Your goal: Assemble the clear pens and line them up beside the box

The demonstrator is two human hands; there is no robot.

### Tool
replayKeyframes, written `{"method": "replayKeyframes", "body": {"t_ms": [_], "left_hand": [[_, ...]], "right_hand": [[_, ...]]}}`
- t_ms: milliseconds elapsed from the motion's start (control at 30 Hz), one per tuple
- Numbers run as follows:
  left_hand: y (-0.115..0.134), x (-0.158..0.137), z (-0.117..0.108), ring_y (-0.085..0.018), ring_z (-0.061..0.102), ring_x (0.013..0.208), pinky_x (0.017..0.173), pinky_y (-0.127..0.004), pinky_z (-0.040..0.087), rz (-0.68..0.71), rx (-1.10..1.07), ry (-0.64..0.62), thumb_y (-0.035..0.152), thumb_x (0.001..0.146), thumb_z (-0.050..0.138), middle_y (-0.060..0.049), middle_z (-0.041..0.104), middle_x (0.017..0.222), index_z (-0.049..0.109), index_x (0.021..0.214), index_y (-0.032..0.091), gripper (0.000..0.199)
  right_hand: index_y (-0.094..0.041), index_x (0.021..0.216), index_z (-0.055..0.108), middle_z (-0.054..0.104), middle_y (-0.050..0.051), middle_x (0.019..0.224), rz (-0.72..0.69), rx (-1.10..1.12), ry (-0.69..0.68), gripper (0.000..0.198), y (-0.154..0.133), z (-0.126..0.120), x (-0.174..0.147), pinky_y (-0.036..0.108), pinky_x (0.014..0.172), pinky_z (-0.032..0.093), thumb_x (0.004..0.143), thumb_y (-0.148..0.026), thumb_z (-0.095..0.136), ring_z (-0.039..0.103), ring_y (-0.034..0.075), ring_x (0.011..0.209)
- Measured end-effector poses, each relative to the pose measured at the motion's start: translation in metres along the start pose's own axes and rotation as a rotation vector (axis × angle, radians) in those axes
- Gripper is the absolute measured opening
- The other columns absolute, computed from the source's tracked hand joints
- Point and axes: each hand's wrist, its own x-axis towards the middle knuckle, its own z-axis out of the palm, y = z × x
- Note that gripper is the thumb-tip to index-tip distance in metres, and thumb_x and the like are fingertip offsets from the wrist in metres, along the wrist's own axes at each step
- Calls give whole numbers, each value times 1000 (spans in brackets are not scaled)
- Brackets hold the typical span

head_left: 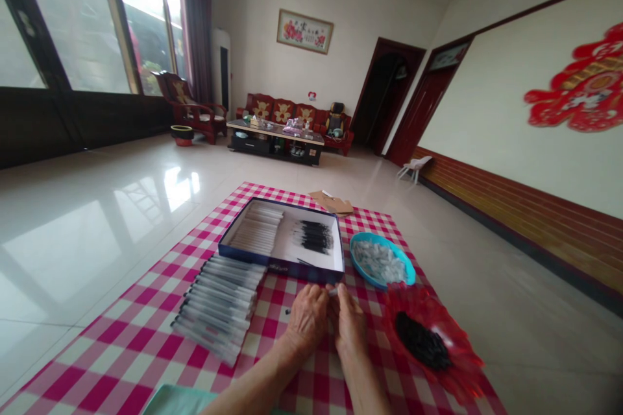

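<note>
My left hand and my right hand meet just in front of a shallow box, both with fingers closed. A small pale, translucent piece shows between their fingertips; the rest of it is hidden by the fingers. Left of my hands lies a row of clear pen barrels with dark ends. A tiny black part rests on the cloth beside my left hand. Inside the blue-edged box are whitish pen tubes at the left and a heap of thin black pieces at the right.
A blue bowl of clear small pieces stands right of the box. Nearer is a red petal-shaped bowl with small black parts. Brown cardboard lies behind the box. Something pale green is at the near edge of the checked tablecloth.
</note>
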Motion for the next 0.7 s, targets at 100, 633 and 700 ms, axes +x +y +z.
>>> {"method": "replayKeyframes", "body": {"t_ms": [100,633,700], "left_hand": [[4,3,-6,-20,53,73,66,-30,40,-12,9,-2,12,86,50,-3,61,78,60,82,20,13],[-35,10,-99,-20,53,80,73,-31,41,146,67,-125,11,87,42,-5,59,88,58,106,21,26],[-63,6,-126,-19,53,81,76,-32,40,173,87,-118,10,90,39,-4,60,90,60,104,22,27]], "right_hand": [[-15,87,68,75,5,78,6,8,17,47,0,1,-2,32,64,55,59,-53,75,70,23,73],[-21,98,57,71,2,80,-66,-23,-31,46,-6,4,-13,35,71,53,67,-53,63,67,20,77],[-20,97,57,72,3,79,-76,-28,-33,47,-7,6,-13,34,68,54,65,-53,65,67,19,74]]}}
